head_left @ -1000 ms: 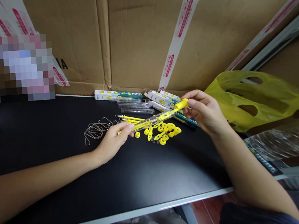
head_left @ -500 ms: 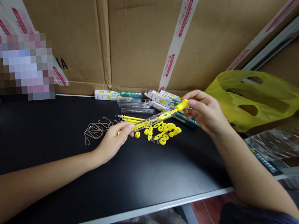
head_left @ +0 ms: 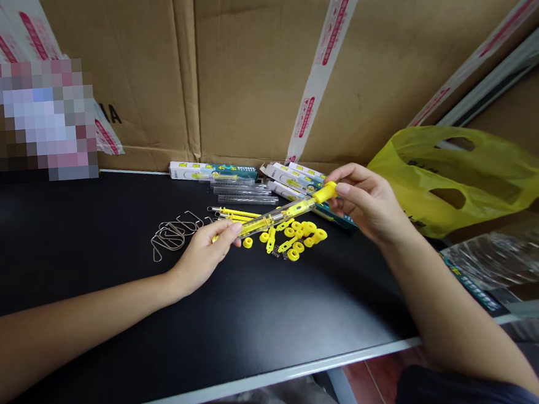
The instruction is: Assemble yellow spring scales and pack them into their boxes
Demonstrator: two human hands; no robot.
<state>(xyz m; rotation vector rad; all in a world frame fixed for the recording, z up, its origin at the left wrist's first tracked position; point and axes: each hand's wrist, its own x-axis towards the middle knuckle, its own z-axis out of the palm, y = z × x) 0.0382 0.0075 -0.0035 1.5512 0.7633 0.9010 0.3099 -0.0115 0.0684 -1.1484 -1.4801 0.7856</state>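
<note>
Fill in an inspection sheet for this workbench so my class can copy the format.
Surface: black tabletop, pale front edge.
Job's things: spring-scale tube, clear, raised above the table; yellow cap at its right end, seating unclear; yellow rings, bent wire hooks and spare clear tubes lie on the table.
Clutter: printed cartons at the back; yellow plastic bag at right.
Hands: left hand grips the tube; right hand pinches the cap.
Cables: nothing seen.
Surroundings: cardboard behind, with red-printed tape; pixelated patch at left.
</note>
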